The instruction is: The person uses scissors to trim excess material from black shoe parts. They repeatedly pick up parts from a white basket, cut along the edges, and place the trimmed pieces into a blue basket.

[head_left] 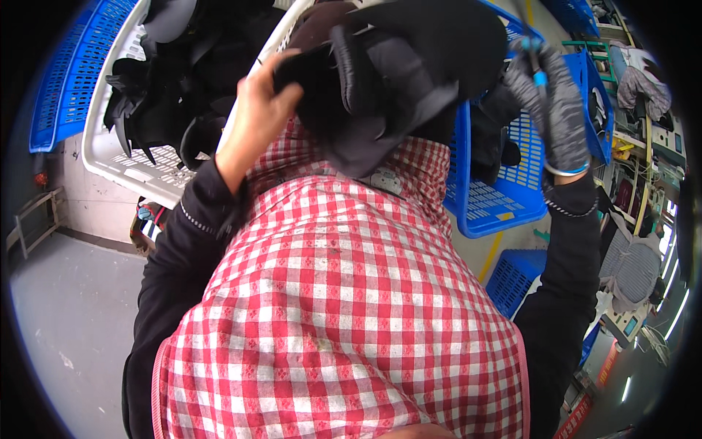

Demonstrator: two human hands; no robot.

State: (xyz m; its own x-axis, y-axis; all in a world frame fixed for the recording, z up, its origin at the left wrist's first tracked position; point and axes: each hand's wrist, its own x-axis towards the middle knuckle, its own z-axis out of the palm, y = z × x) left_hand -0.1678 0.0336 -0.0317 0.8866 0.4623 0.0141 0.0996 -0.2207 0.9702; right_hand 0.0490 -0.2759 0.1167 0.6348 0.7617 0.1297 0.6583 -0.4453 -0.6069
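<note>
My left hand [262,110], bare, has its thumb and fingers closed on the edge of a black fabric cap [365,95]. The cap lies over my lap, and a broad, rounded, brim-like part [457,44] spreads to its right. My right hand [552,110] wears a grey knitted glove and is raised to the right, apart from the cap. It is closed around a slim dark tool with light-blue bands [540,77]; its exact kind is not clear. A red-and-white checked apron [351,293] covers my front.
At the left, a white plastic basket [139,172] holds several black fabric pieces [183,88], with a blue crate [73,80] beyond it. A blue crate [497,219] with black pieces stands at the right, above another blue crate [515,274]. Cluttered shelving [643,146] runs along the far right.
</note>
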